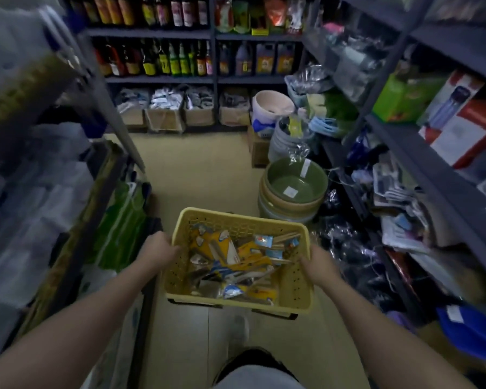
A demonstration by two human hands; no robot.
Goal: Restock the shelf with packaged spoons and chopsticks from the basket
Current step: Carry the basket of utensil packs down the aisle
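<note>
A person stands in a narrow shop aisle between dark metal shelving, carrying a pale yellow perforated plastic basket (292, 279) out in front at about waist height, above the beige tiled floor (197, 169). The left hand (157, 252) grips the basket's left rim, fingers curled over the edge. The right hand (319, 263) grips the right rim the same way. The two hands are held apart, one on each side of the basket.

Inside the basket lies a loose heap of yellow and blue packets of wooden spoons and chopsticks (236, 262), stacked at mixed angles.

To the right, a cluttered grey shelf (432, 175) holds bagged utensils and boxed goods. On the floor just beyond the basket sits a stack of green and tan round bowls (295, 186). At the far end of the aisle, rows of dark sauce bottles (163, 58) fill the upper shelves, with cardboard boxes (166, 116) of wrapped items along the bottom.
</note>
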